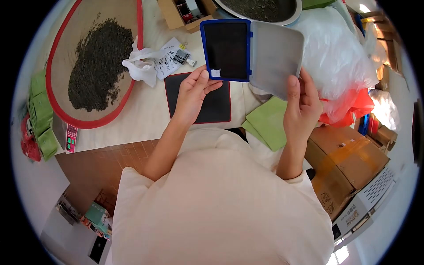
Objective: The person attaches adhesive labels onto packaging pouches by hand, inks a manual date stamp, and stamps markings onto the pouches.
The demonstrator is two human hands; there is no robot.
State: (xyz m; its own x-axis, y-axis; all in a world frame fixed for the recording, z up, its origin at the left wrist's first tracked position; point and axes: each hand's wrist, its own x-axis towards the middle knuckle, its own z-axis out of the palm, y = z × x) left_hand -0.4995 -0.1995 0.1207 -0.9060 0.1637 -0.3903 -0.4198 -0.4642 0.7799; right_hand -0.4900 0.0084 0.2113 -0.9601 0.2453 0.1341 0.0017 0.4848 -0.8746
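Note:
A blue-framed case with a dark pad inside [227, 49] is held up over the table, its translucent lid [277, 57] swung out to the right. My left hand [193, 93] pinches the lower left corner of the blue frame, beside a small white patch. The lid's lower right edge is gripped by my right hand [302, 100], thumb in front and fingers behind. Below the case lies a black mat with a red edge [216, 106]. To the left of the case are a printed white paper [167, 59] and a small stamp-like object [182, 57].
A red-rimmed round tray [53, 95] of dark leaves stands left, with crumpled white cloth [143, 68] at its rim. A cardboard box [170, 15] and metal bowl [293, 17] sit behind. Green sheets [271, 121], plastic bags [338, 57] and a large carton [346, 157] are right.

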